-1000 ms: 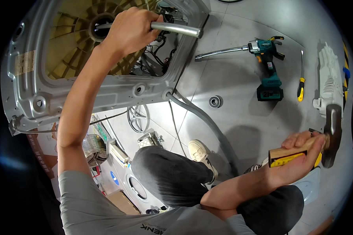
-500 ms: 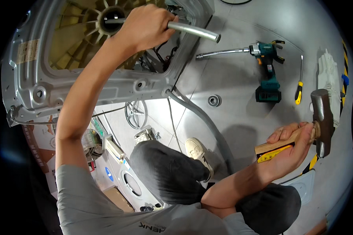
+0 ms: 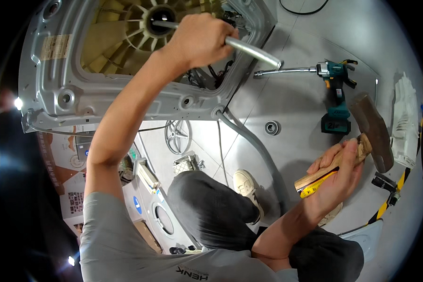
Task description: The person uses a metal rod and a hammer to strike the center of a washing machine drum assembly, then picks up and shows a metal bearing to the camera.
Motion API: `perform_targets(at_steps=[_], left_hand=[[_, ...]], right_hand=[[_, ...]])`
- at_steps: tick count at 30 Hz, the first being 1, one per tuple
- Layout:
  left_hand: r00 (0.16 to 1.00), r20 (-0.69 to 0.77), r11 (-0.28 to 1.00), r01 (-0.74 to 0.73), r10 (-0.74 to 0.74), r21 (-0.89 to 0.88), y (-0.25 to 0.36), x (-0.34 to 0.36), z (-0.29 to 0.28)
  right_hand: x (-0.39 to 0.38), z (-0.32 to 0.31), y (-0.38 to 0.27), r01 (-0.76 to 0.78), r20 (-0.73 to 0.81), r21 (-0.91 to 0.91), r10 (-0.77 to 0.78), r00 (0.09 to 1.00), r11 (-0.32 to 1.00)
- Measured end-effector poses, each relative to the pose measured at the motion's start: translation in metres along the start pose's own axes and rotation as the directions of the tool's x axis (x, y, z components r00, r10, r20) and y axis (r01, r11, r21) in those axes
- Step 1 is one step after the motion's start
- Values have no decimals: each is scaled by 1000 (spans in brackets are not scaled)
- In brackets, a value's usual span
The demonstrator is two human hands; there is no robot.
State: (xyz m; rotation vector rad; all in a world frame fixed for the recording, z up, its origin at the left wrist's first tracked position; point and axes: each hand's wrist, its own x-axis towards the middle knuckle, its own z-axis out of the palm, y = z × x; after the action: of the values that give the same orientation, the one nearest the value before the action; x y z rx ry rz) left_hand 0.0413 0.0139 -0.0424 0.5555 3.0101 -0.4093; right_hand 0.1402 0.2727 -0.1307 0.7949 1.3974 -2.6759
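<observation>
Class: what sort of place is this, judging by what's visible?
Probably an appliance repair workshop: an open grey metal machine casing shows a yellowish ribbed plastic part, a teal cordless power tool lies on the grey tiled floor, and the right hand grips a wooden-handled metal hammer.

A smooth, silvery metal rod is gripped around its middle by the left hand. It slants from the dark round opening at the center of a yellowish, ribbed tub to a blunt outer end, seen beyond the right edge of the gray metal frame around the tub. How far the tip reaches inside cannot be told. A hammer, apart from the rod, is held in the right hand; its blocky head is dark metal, its pale wooden handle yellow-labeled near the butt.
</observation>
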Motion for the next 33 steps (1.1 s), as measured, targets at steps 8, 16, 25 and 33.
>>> perform_targets(at_steps=[8, 16, 25, 33], left_hand=[[998, -62, 995, -35, 29, -95, 4, -2, 11], [997, -67, 987, -57, 48, -149, -2, 7, 10], [994, -60, 985, -98, 90, -139, -10, 12, 11], [988, -87, 981, -139, 127, -138, -21, 4, 20]], right_hand=[[-3, -4, 0, -48, -5, -23, 48, 999, 999], [0, -6, 10, -67, -7, -27, 67, 998, 997], [-2, -1, 16, -108, 27, -40, 109, 994, 993], [-6, -4, 9, -68, 2, -31, 68, 998, 997]])
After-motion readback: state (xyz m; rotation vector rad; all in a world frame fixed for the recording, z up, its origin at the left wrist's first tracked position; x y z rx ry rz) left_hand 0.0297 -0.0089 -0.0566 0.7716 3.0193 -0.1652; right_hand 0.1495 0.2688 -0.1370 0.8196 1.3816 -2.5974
